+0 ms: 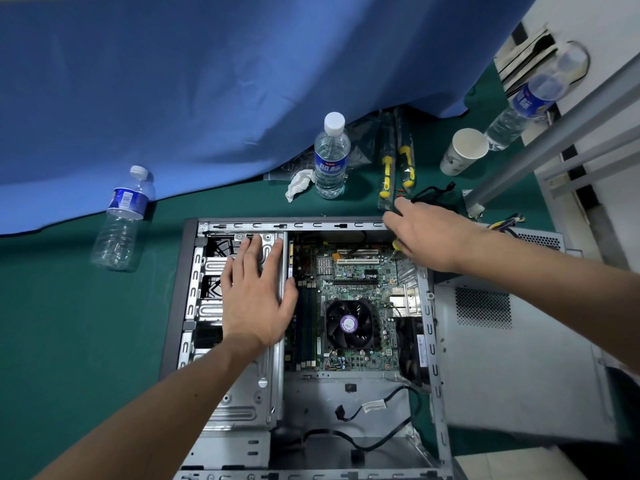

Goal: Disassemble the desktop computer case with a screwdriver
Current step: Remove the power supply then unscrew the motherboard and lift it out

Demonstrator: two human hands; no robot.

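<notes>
Computer case (pixel 438 341) lay open on desk (pixel 69 323); left hand (pixel 258 296) flat on drive cage (pixel 204 271), right hand (pixel 429 233) at two o'clock gripped a yellow screwdriver (pixel 396 244).

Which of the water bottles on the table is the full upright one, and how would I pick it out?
Start at the open computer case on the green table and look past its far edge, toward the blue cloth. The bottle stands there upright beside a crumpled white tissue. Unlike the emptier bottle to the left and the one lying by the paper cup, it holds clear water almost to its white cap.
</notes>
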